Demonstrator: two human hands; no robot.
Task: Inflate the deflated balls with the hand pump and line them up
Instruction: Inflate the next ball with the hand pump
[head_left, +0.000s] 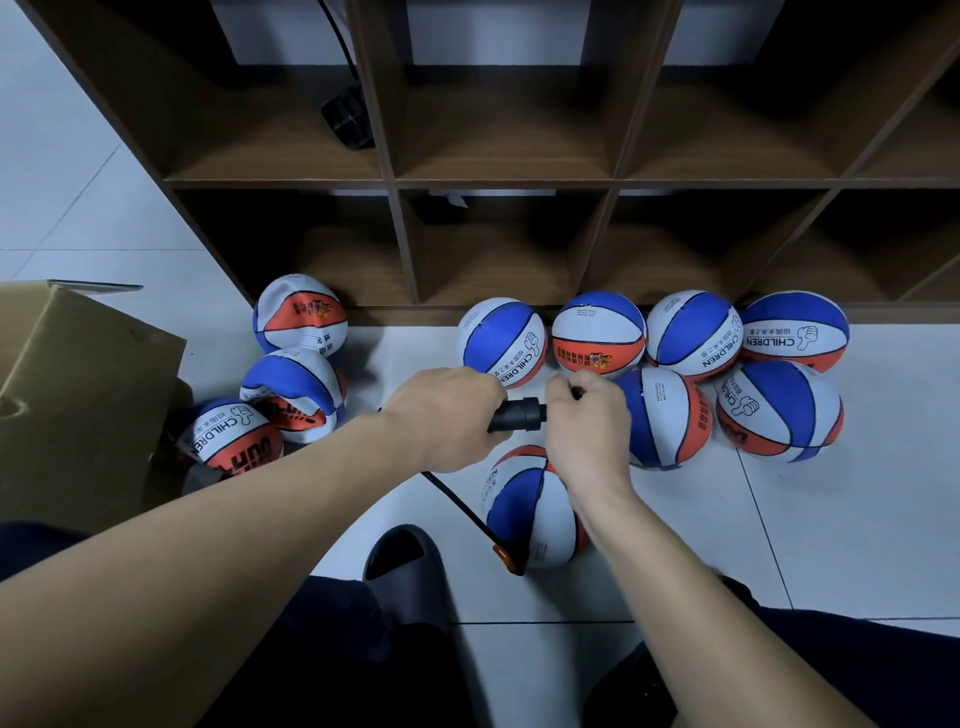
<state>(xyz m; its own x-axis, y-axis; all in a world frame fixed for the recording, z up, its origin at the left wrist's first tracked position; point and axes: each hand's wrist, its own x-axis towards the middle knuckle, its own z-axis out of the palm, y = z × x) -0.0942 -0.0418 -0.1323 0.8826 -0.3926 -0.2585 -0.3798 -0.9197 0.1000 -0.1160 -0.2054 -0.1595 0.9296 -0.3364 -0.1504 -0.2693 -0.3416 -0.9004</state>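
We are crouched over a pale tiled floor (779, 545), looking down at our two bare hands, close together but not touching. Our left hand (447, 415) is curled around the barrel of a short black plastic hand pump (519, 414). Our right hand (589, 421), just beside it, is closed on what we take to be the pump's handle, though its fingers hide that part. The pump's long axis runs roughly level from left to right, its collar pointing toward the right hand. Held this way, one hand steadies the barrel while the other can work the plunger along the same line.

A thin black hose (462, 506) drops from under the left hand toward us, ending at an orange fitting (506, 558) against a blue, white and orange rubber ball (530, 512) lying directly below our hands. We judge this is the ball being filled; it already looks fairly round.

Beyond our hands, four round balls of the same colours (654, 335) sit in a row along the foot of a dark wooden cubby shelf (395, 182), and two more (727, 410) rest just right of the right hand. We read these as finished, the row placed against the shelf to stop them rolling.

Left of the left hand, three crumpled, caved-in balls (291, 395) wait beside an open brown cardboard box (78, 389). A dark slide sandal (405, 561) is on the floor nearer us.
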